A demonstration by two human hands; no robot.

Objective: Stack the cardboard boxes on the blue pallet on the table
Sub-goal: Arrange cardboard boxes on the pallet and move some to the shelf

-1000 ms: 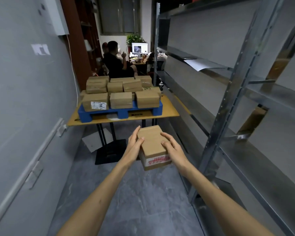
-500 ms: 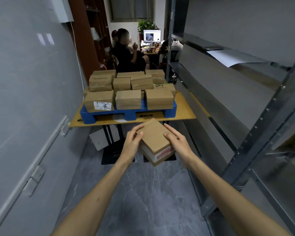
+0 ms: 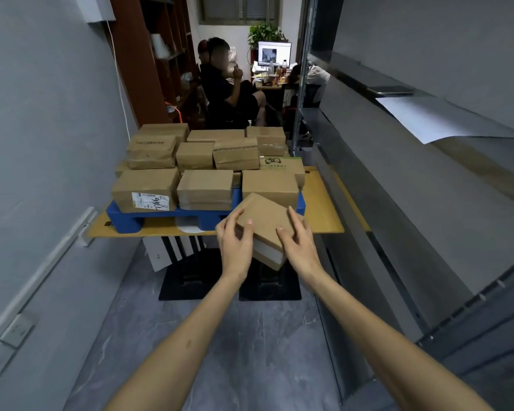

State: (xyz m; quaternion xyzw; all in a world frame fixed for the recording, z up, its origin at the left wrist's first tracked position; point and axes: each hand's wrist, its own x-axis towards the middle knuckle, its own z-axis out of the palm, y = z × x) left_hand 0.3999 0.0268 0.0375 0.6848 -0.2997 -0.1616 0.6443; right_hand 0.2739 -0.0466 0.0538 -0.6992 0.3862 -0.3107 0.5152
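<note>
Narrow corridor, grey wall running along your left, metal shelving along your right, office area with seated people at the far end. Ahead, a yellow-topped table is carrying a blue pallet already loaded with taped cardboard boxes, front row of three, more stacked behind and above.

You are holding one box in front of the table's near edge, tilted, low against the front-right of the pallet, not set down yet. Your left hand is gripping its left side, thumb lying on the top face, fingers wrapping under. Your right hand is clamping the right side, fingers spreading across the top, thumb pressing the near edge. Both hands are closing on the box, neither one free.

The box is looking light: you are carrying it out at arm's length with a loose grip. Cardboard reads stiff and keeps its shape, the surface dry and matt, so slipping is looking unlikely. A pale band is showing on the near side, probably a label or tape. Best hold, in my judgement: opposite side faces, thumbs on top, as you are doing. Level it before placing it on the stack, since a tilted landing could be nudging the front-row boxes.
</note>
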